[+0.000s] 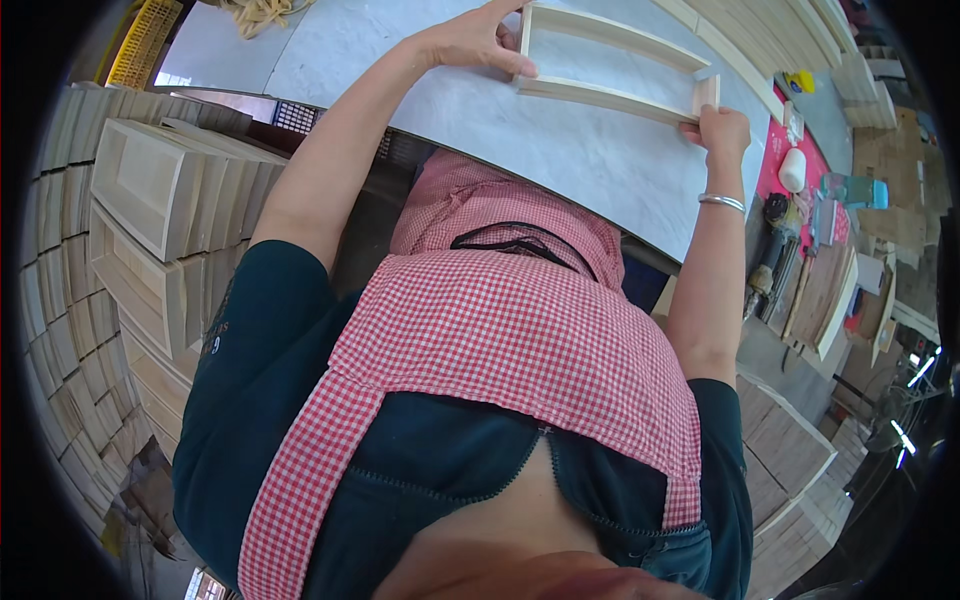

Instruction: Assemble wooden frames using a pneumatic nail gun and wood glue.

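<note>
A long, narrow rectangular wooden frame (608, 97) of pale wood lies at the far side of the white marbled tabletop (590, 160). The tabletop shows through its middle. My left hand (475, 42) grips the frame's left end, the thumb at its near corner and the other fingers farther up that end. At the opposite end, my right hand (722, 130) is closed on the short end piece by the near right corner. Its fingertips are partly hidden by the wood.
Pale wooden boxes (140, 190) are stacked high on the left. Wooden strips (745, 50) lie along the far right. On a red mat (775, 165) stand a white bottle (793, 170) and tools. A yellow basket (145, 45) sits far left, near a tangle of pale bands (262, 14).
</note>
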Available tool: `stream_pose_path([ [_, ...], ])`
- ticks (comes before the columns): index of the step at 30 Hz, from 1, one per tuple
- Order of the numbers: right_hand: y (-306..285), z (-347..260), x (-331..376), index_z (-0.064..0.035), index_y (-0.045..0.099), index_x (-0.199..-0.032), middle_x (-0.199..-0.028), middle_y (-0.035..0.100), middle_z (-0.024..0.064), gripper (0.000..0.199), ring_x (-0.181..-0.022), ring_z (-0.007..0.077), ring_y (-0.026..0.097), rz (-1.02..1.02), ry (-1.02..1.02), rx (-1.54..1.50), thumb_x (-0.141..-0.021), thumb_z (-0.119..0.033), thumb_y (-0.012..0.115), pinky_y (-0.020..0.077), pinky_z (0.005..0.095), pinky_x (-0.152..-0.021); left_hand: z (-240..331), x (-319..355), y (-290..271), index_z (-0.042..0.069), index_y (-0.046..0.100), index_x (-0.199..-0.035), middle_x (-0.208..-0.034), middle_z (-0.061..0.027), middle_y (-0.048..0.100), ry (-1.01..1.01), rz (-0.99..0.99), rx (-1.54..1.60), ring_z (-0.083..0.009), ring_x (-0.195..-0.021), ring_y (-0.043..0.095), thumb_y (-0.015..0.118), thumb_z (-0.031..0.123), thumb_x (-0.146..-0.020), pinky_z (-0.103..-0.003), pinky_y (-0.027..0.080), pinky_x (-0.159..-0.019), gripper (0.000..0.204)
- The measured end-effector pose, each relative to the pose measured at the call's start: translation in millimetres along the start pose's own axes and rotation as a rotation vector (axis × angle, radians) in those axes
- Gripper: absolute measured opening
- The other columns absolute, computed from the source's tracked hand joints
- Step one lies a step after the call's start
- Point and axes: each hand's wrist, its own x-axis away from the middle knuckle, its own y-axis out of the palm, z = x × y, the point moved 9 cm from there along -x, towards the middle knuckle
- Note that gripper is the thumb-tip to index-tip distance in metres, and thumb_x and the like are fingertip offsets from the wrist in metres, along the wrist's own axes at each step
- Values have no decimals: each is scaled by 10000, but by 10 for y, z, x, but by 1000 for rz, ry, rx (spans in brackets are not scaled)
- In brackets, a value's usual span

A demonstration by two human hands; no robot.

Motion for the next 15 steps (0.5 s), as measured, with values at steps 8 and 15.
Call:
stream_pose_path([
  [8,-13,-44,-3,110,699,-921,-754,709,165,272,-519,223,691,-14,-1,93,-898,-69,496,545,259,-490,309,301,-30,135,434,-1517,-1501,-141,442,315,411,-267,-290,-1098,604,757,119,-806,-380,516,-994,781],
  [15,39,-67,58,79,701,-935,-734,690,154,264,-494,214,665,-92,10,-18,-896,-72,488,542,282,-487,265,295,-23,169,352,-1575,-1527,-154,345,171,360,-189,-263,-1093,582,835,72,-731,-354,497,-1052,978],
])
